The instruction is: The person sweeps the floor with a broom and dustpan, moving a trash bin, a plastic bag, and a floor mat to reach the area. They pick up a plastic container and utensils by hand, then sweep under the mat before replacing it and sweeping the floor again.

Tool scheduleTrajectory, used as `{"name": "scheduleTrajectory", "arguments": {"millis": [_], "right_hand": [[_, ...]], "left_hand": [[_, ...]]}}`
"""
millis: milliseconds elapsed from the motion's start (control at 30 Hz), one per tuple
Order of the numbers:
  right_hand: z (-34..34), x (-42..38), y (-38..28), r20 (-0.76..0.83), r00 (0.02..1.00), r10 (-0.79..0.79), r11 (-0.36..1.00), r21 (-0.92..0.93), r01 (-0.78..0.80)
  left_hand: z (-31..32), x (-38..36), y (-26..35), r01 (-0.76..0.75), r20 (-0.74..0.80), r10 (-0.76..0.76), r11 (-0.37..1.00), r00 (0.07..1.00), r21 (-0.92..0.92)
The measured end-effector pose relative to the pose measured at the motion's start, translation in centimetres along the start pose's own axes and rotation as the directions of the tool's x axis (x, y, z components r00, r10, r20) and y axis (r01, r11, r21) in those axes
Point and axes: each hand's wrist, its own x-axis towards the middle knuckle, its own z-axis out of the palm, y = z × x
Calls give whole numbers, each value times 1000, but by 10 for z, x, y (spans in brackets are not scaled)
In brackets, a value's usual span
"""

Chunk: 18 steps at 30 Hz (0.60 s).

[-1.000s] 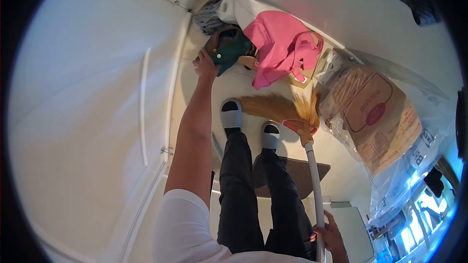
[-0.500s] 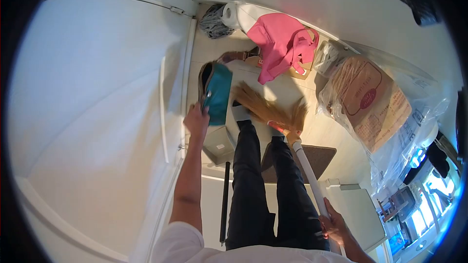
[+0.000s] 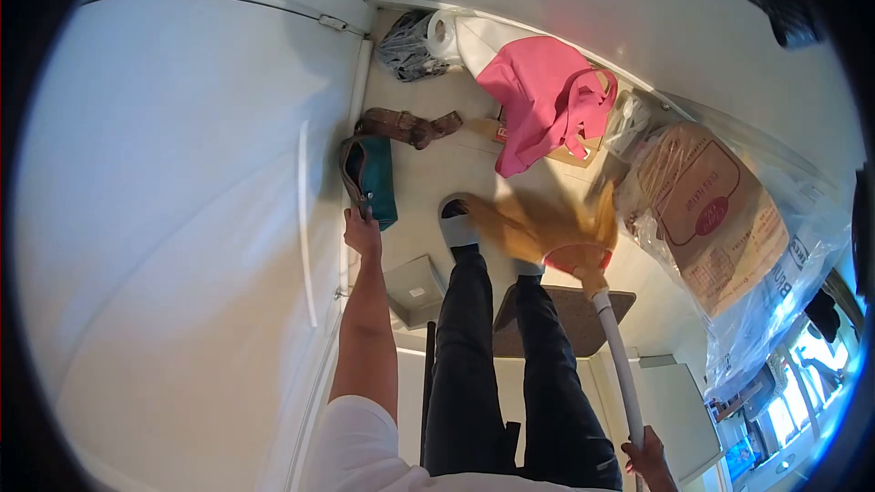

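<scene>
On the left, my left hand point(image 3: 363, 231) is closed on the near end of a teal bag point(image 3: 377, 178) with a brown-edged opening, held close to the white door. A brown strap point(image 3: 410, 126) lies just beyond the bag. At the lower right, my right hand point(image 3: 648, 457) wraps round the pale handle of a broom point(image 3: 618, 351). The broom's straw bristles, blurred by motion, spread over the floor in front of my feet. A pink bag point(image 3: 544, 98) rests on a box farther ahead.
A black plastic bag point(image 3: 407, 47) and a white roll point(image 3: 442, 34) stand in the far corner. Plastic-wrapped cardboard point(image 3: 706, 210) leans on the right. A grey box point(image 3: 415, 292) and a dark mat point(image 3: 592, 319) lie near my legs. The white door point(image 3: 191, 191) fills the left side.
The teal bag has shifted left in my left hand, showing more of the brown strap. The broom has moved right with my right hand, which is lower in view. The camera view has shifted slightly.
</scene>
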Motion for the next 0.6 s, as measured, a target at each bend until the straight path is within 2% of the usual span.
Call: {"name": "scheduleTrajectory", "arguments": {"millis": [67, 100, 133, 167, 233, 267, 300, 333, 367, 400, 467, 533, 567, 600], "right_hand": [[-1, 5, 2, -14, 998, 63, 996, -61, -64], [7, -2, -18, -40, 991, 131, 989, -65, -133], [12, 1, -6, -8, 984, 177, 983, 43, -177], [16, 6, 3, 25, 983, 184, 980, 67, -186], [19, 12, 12, 62, 981, 184, 978, 94, -189], [21, 16, 13, 91, 992, 91, 992, 82, -99], [22, 20, 13, 119, 993, 2, 997, 73, -11], [22, 22, -1, 121, 993, 1, 997, 77, -10], [23, 23, -24, 146, 986, 78, 990, 103, -94], [25, 24, -38, 173, 973, 154, 976, 127, -178], [31, 28, -41, 166, 980, 115, 972, 185, -145], [34, 32, -49, 157, 984, 81, 966, 232, -117], [35, 32, -57, 148, 983, 111, 965, 221, -143], [36, 30, -61, 142, 979, 144, 962, 211, -172]], "left_hand": [[20, 1, -6, -6, 69, 5, 1000, 998, 5], [25, -1, -9, 28, 178, -50, 992, 983, 124], [30, 2, -10, 48, 273, -115, 969, 955, 242], [29, 11, -4, 117, 365, -227, 947, 903, 298], [5, 30, 45, 62, 200, -150, 919, 968, 389], [-13, 49, 72, -76, 131, 51, 979, 990, 190], [-27, 70, 102, -236, 26, 236, 972, 971, -3], [-30, 94, 136, -271, 11, 279, 941, 960, -203], [-23, 122, 163, -454, -113, 440, 862, 891, -224], [-13, 146, 188, -548, -175, 520, 768, 836, -332], [2, 190, 237, -656, -72, 693, 636, 717, -406], [25, 206, 272, -587, 90, 691, 669, 717, -456], [45, 209, 283, -585, 99, 693, 668, 714, -460], [69, 208, 288, -650, 60, 736, 631, 675, -424]]}}
